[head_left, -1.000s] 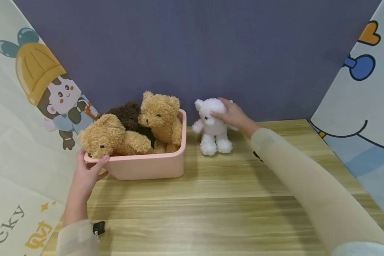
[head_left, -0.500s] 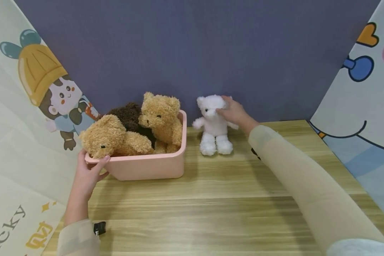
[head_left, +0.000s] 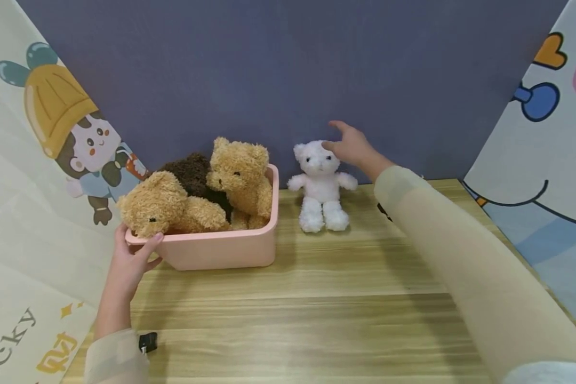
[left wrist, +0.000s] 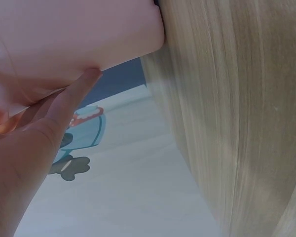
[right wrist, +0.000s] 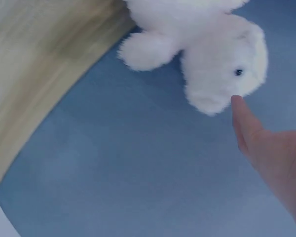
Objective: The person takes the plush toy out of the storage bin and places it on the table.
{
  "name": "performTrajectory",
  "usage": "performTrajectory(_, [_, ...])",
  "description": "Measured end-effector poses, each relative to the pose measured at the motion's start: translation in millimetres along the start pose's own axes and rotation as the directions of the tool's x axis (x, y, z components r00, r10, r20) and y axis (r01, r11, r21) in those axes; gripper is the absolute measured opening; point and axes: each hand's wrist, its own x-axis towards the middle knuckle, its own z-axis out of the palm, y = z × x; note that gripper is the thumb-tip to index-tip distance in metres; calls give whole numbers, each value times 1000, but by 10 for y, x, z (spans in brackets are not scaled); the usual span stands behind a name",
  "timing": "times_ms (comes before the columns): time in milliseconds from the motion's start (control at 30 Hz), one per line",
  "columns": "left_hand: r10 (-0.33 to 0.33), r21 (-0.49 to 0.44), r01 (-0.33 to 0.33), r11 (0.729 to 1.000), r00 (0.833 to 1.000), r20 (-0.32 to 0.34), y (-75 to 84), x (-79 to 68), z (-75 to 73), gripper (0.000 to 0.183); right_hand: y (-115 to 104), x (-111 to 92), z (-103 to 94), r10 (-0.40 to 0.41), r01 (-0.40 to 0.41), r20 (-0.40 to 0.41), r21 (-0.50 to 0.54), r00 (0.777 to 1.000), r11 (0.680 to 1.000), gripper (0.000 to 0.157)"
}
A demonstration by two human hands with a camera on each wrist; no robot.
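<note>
A pink bin [head_left: 221,249] stands at the back left of the table. My left hand [head_left: 127,266] grips its front left corner, thumb over the rim; in the left wrist view fingers [left wrist: 79,91] lie along the bin's wall [left wrist: 89,34]. Inside sit a tan teddy bear [head_left: 242,170], a second tan teddy bear [head_left: 156,205] lying over, and a dark brown plush [head_left: 192,173] partly hidden behind them. Right of the bin, a white teddy bear [head_left: 320,186] sits against the back panel. My right hand [head_left: 357,149] hovers by its head with fingers spread; its ear is hidden there.
A wood-grain table [head_left: 288,320] spreads in front, bounded by a dark blue-grey panel [head_left: 297,74] behind. Cartoon-printed sheets rise at left [head_left: 29,213] and right [head_left: 547,176]. A small black clip [head_left: 148,342] shows beside the left sleeve.
My right hand has let go of the white teddy bear's head and lifted slightly, fingers spreading. The bear's face now turns forward. My left hand stays on the bin.
</note>
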Motion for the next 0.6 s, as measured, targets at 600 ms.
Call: performTrajectory(600, [-5,-21,5,1000,1000,8,-21,29,-19,98,-1041,-65,328,-125,126,103,3,987,992,83])
